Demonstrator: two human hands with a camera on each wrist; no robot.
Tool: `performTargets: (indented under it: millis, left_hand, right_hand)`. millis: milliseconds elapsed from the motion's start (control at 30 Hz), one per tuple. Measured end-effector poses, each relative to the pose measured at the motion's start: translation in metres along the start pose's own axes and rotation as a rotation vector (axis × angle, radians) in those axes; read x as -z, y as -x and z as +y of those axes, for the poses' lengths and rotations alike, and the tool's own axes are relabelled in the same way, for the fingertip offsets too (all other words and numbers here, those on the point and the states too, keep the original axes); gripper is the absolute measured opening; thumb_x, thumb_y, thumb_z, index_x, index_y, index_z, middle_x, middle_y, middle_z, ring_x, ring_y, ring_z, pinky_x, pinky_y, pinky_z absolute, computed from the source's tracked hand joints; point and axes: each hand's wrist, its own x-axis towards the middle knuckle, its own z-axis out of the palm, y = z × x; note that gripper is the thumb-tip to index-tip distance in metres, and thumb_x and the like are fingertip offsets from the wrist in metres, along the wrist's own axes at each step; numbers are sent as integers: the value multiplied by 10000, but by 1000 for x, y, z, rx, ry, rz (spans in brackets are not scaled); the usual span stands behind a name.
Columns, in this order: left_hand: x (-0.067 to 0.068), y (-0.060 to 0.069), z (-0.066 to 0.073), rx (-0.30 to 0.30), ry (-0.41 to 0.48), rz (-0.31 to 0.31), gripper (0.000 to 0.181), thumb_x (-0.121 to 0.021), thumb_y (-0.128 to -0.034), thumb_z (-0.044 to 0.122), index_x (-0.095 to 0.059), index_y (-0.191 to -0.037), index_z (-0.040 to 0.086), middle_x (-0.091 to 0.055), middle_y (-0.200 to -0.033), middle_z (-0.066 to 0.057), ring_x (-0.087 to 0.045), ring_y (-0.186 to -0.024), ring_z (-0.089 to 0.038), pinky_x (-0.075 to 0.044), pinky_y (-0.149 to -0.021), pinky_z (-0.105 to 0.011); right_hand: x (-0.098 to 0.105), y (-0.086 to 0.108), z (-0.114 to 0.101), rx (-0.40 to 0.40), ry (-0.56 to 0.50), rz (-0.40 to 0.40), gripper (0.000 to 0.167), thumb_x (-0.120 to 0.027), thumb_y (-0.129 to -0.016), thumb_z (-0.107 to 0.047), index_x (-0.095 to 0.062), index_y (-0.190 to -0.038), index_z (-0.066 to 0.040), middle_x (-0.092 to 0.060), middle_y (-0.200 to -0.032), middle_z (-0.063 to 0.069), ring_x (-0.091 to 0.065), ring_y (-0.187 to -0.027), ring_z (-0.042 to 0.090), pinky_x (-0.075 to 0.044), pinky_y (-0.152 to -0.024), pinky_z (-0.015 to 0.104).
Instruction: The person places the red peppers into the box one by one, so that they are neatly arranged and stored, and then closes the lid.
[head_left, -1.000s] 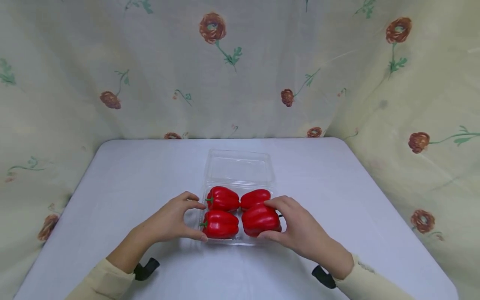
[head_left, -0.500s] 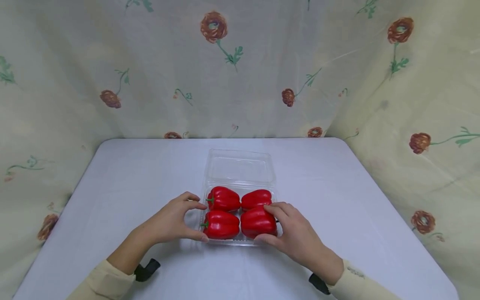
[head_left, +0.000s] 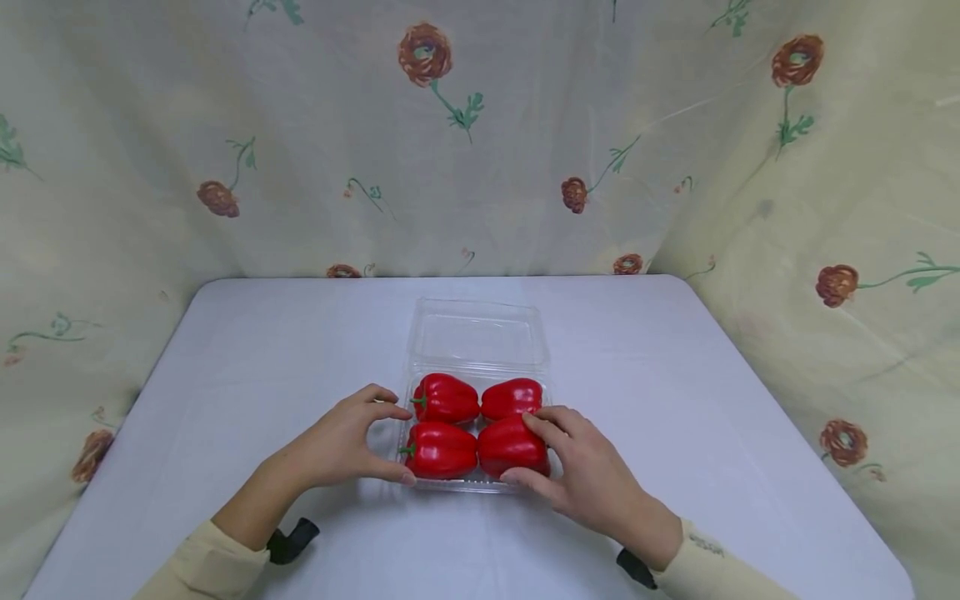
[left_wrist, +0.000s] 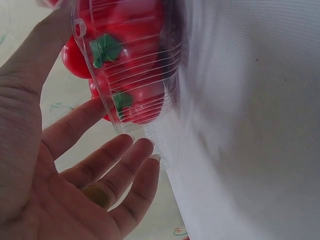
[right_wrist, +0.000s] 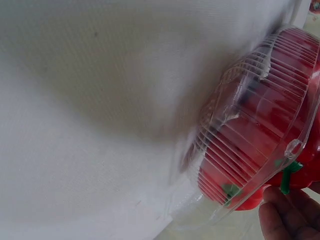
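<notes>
Four red bell peppers lie two by two in a clear plastic container (head_left: 472, 486), its lid (head_left: 480, 333) folded back behind it. The right hand (head_left: 592, 475) holds the front right pepper (head_left: 512, 446) from the right, thumb in front and fingers over its far side; its green stem (right_wrist: 287, 177) shows in the right wrist view. At the container's left rim, the left hand (head_left: 337, 446) rests with thumb and index fingertips against the edge, beside the front left pepper (head_left: 442, 452). In the left wrist view its other fingers (left_wrist: 127, 172) hang loosely bent, holding nothing.
The container stands on a white-covered table (head_left: 285, 333). Behind and along the sides hangs a pale curtain (head_left: 495, 183) with printed flowers. Back left and back right peppers (head_left: 446, 398) (head_left: 512, 398) lie in the container's far row.
The right hand has moved left and slightly down with the front right pepper, which now sits lower in the container and close to the front left one. The left hand has stayed in place.
</notes>
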Motion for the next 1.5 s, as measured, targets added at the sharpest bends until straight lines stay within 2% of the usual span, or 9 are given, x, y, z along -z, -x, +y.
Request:
performTargets:
  millis: [233, 500, 833, 1000, 1100, 1267, 1400, 1500]
  left_hand:
    - [-1, 0, -1, 5, 9, -2, 801, -908, -571, 560, -690, -1246, 188, -535, -1328, -34, -508, -1214, -244, -587, -796, -429]
    - [-2, -1, -1, 2, 6, -8, 798, -904, -576, 570, -691, -1245, 191, -534, -1322, -22, -504, -1214, -238, -584, -807, -425]
    - [-1, -2, -1, -4, 15, 0, 799, -906, -577, 564, -692, -1243, 177, -537, -1315, -30, -508, -1210, -247, -585, -799, -431]
    - [3, -1, 0, -6, 9, 0, 803, -893, -587, 588, -683, -1253, 191, -517, -1341, -40, -469, -1241, -249, -573, -832, -448]
    - [9, -3, 2, -18, 8, 24, 802, -880, -603, 601, -674, -1259, 190, -511, -1355, -47, -462, -1251, -253, -562, -854, -457]
    - [19, -12, 5, -56, 3, 112, 731, -853, -677, 569, -676, -1249, 149, -545, -1317, -46, -515, -1213, -254, -567, -849, -452]
    - [23, -22, 4, -88, -6, 173, 634, -826, -742, 531, -692, -1210, 125, -567, -1285, -55, -543, -1188, -261, -572, -842, -437]
    - [25, -32, 3, -99, -7, 210, 577, -813, -770, 510, -705, -1179, 118, -580, -1266, -60, -555, -1175, -264, -577, -828, -430]
  right_hand:
    - [1, 3, 4, 10, -64, -3, 593, -775, -834, -399, -638, -1307, -69, -579, -1251, 14, -569, -1083, 108, -566, -818, 273]
    - [0, 10, 7, 6, -47, -71, 618, -807, -808, -426, -637, -1292, -82, -569, -1237, 6, -566, -1107, 114, -555, -850, 268]
    - [2, 5, 6, 17, 15, -121, 585, -780, -825, -437, -652, -1258, -65, -581, -1220, 22, -557, -1089, 129, -556, -851, 273]
    - [2, 4, 6, -29, -99, -56, 469, -760, -856, -363, -682, -1203, -58, -609, -1162, 4, -597, -1021, 122, -573, -807, 286]
    - [4, 2, 9, -49, -157, -10, 411, -739, -878, -316, -685, -1189, -53, -625, -1119, 1, -619, -973, 129, -578, -794, 304]
    - [13, -6, 19, -91, -152, 48, 349, -718, -899, -283, -689, -1169, -62, -652, -1082, 3, -647, -934, 153, -586, -779, 345]
    - [22, -15, 31, -127, -119, 92, 300, -710, -904, -264, -696, -1139, -78, -674, -1067, 26, -655, -908, 178, -585, -747, 348]
    - [26, -26, 44, -177, -140, 109, 264, -685, -926, -240, -697, -1125, -66, -683, -1039, 47, -662, -895, 208, -583, -760, 394]
